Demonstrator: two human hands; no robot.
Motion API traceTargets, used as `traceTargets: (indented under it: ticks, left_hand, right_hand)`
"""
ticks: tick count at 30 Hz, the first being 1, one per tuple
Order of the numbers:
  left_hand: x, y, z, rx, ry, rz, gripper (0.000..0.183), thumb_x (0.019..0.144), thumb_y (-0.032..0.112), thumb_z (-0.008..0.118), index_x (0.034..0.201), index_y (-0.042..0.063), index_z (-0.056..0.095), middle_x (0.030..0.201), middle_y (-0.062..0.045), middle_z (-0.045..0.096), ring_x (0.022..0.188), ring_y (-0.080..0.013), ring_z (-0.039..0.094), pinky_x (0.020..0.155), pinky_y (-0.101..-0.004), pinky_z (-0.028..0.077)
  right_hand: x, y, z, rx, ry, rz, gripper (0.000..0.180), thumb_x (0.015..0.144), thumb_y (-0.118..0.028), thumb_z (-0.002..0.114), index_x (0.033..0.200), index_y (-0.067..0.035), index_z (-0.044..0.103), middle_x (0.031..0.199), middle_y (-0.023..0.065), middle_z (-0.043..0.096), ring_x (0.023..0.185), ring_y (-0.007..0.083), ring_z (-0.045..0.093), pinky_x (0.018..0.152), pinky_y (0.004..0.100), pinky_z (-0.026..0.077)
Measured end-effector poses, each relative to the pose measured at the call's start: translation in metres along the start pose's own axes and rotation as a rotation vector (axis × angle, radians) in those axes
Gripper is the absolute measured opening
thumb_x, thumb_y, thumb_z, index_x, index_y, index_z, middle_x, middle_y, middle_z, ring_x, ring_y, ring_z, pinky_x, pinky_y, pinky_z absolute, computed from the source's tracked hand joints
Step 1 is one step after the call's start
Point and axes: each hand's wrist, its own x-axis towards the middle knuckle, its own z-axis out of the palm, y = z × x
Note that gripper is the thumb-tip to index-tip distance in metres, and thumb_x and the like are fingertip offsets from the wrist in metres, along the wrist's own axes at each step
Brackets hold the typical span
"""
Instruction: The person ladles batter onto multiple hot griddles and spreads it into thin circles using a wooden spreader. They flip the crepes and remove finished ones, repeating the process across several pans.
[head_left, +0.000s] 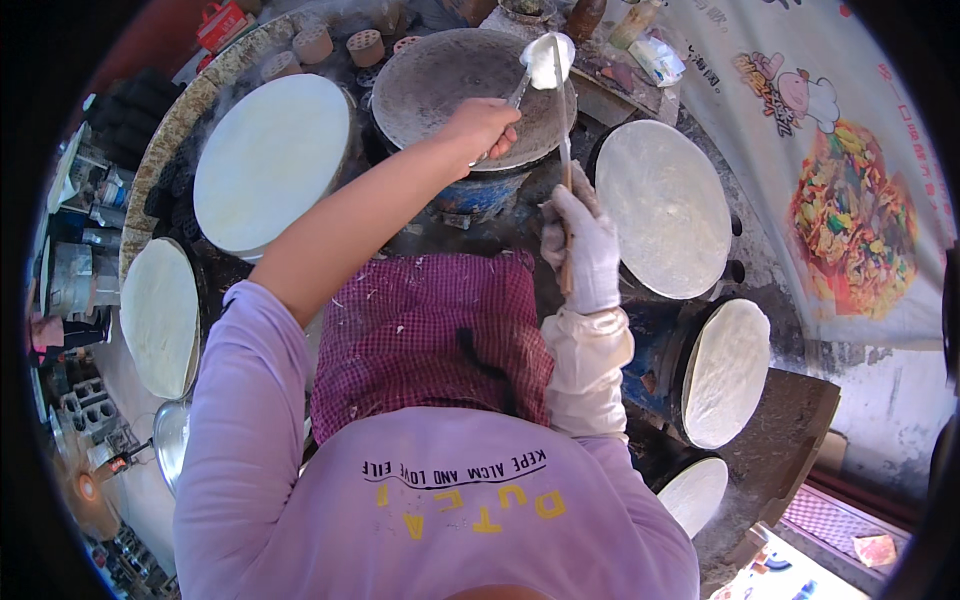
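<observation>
My bare left hand (484, 131) grips the metal handle of a ladle (519, 90) above the far griddle. White batter (544, 64) sits at the ladle's end and hides its bowl. In a white glove, my right hand (585, 240) holds a long, narrow spatula (562, 124) by its wooden handle. The spatula's blade reaches up to the batter and overlaps it. Beneath both tools is a round, dark griddle (450, 90) with a bare, greyish top, set on a blue stove (476, 199).
More griddles ring me, bearing thin round flatbreads, one at left (274, 161) and one at right (664, 210). Perforated coal briquettes (365, 48) stand behind on the left. Bottles (634, 24) and a packet (656, 61) crowd the back-right ledge. A printed banner (765, 45) hangs at right.
</observation>
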Motion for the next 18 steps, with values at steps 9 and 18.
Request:
traceTargets:
  ticks: [9,18]
  left_hand:
    - [0.052,-0.066,-0.065,1.239,0.522,0.515,0.058,0.089,0.019,0.061,0.144,0.017,0.042,0.101,-0.018,0.066,0.081,-0.0393,0.067,0.070,-0.0496,0.055]
    - [0.036,0.039,-0.122,0.807,0.808,0.863,0.046,0.092,0.016,0.055,0.137,0.006,0.050,0.117,-0.025,0.062,0.104,-0.0421,0.062,0.088,-0.0476,0.051]
  right_hand:
    - [0.047,0.042,0.046,0.065,0.241,0.010,0.047,0.098,-0.015,0.057,0.143,-0.021,0.046,0.075,0.0007,0.058,0.050,0.0078,0.049,0.038,0.0209,0.035]
    - [0.105,0.087,0.041,0.053,0.297,0.065,0.052,0.098,-0.017,0.052,0.148,-0.025,0.039,0.070,0.0021,0.053,0.042,0.0113,0.044,0.033,0.0262,0.034]
